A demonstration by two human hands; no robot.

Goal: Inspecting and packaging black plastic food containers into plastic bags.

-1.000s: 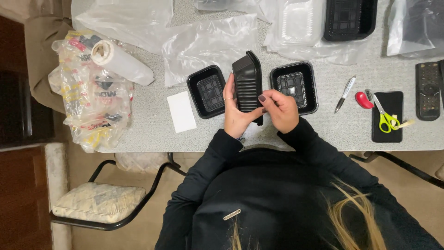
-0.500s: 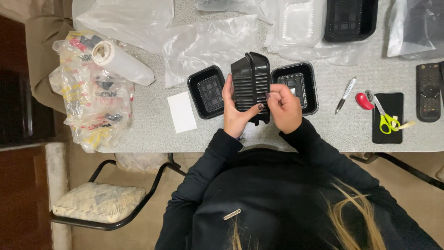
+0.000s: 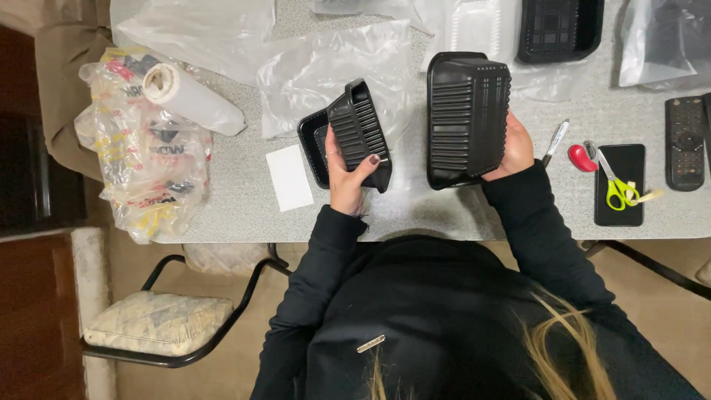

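Note:
My left hand [image 3: 346, 174] grips a small black ribbed plastic tray [image 3: 361, 132], tilted on edge above another black tray [image 3: 312, 142] that lies on the grey table [image 3: 459, 207]. My right hand [image 3: 512, 147] holds a larger black ribbed tray [image 3: 466, 115] with its underside facing up, lifted off the table to the right of the first. The two held trays are apart, a hand's width between them.
A white card [image 3: 289, 178] lies left of my left hand. Clear plastic bags [image 3: 326, 63] cover the table's far side, with a paper roll [image 3: 189, 96] and a printed bag [image 3: 144, 159] at left. Right: a pen [image 3: 555, 143], scissors [image 3: 615, 181] on a phone [image 3: 620, 196], a remote [image 3: 686, 142]. A chair [image 3: 159, 322] stands below.
The stacked trays I held together in both hands have been pulled apart. The right hand moved right with the larger tray, and the left hand keeps the smaller one.

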